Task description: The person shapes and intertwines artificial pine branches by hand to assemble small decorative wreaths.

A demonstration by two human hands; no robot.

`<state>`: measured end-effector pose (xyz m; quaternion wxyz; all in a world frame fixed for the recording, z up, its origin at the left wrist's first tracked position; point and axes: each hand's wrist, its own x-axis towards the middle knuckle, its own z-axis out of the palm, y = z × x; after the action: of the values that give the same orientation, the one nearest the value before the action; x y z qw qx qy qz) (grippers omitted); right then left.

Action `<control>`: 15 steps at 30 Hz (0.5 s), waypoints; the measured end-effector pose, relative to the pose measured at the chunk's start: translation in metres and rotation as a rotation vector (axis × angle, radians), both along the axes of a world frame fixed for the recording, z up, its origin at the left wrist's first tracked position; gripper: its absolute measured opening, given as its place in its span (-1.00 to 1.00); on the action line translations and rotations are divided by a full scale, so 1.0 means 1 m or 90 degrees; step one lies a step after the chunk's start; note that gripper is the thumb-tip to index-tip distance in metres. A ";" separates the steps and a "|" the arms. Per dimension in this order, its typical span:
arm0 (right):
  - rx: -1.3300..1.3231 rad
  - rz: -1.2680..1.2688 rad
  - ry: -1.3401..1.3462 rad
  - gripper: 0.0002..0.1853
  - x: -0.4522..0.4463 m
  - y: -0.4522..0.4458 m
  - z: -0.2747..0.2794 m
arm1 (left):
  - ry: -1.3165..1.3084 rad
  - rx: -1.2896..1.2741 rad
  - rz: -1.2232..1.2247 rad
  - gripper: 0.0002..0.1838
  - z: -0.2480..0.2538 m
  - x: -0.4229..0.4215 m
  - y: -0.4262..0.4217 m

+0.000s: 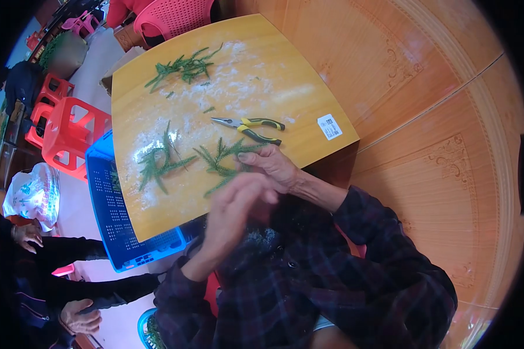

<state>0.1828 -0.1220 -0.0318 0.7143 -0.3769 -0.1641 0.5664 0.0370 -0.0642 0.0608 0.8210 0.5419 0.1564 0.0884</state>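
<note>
My right hand [273, 167] pinches the stem end of a green needle-leaved sprig [220, 156] between thumb and fingers, over the table's near edge. Just below and left of it, my left hand [234, 205] is smeared by motion; whether its fingers hold anything cannot be made out. Beyond the right hand lie pliers [253, 129] with yellow and black handles, jaws pointing left. Another green sprig [155, 166] rests to the left on the yellow table [303, 87], and a third [186, 68] lies near the far side.
White powder and small green bits are scattered on the tabletop, with a white label [329, 127] at right. A blue crate [108, 198] stands at the left edge, near red stools [70, 136]. A person's hands [80, 317] show at lower left. Wooden panelling [413, 139] lies right.
</note>
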 end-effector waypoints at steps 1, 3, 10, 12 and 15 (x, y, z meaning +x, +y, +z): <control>-0.004 0.036 0.035 -0.83 0.005 -0.003 0.000 | -0.015 0.018 0.045 -0.79 0.012 -0.003 0.006; -0.008 0.030 0.023 -0.83 0.008 -0.005 0.007 | -0.065 0.242 0.196 -0.81 0.009 -0.008 0.025; 0.033 0.043 -0.014 -0.81 0.006 -0.002 0.017 | -0.023 0.355 0.419 -0.78 -0.017 -0.014 0.064; 0.026 0.052 -0.014 -0.80 0.003 -0.002 0.016 | -0.005 0.328 0.394 -0.75 -0.028 -0.012 0.068; 0.021 0.069 -0.009 -0.79 0.001 -0.002 0.019 | 0.021 0.304 0.292 -0.67 -0.032 -0.009 0.067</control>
<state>0.1834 -0.1243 -0.0130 0.6877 -0.3596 -0.1990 0.5984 0.0276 0.0031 0.0289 0.6267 0.6712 0.2625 0.2964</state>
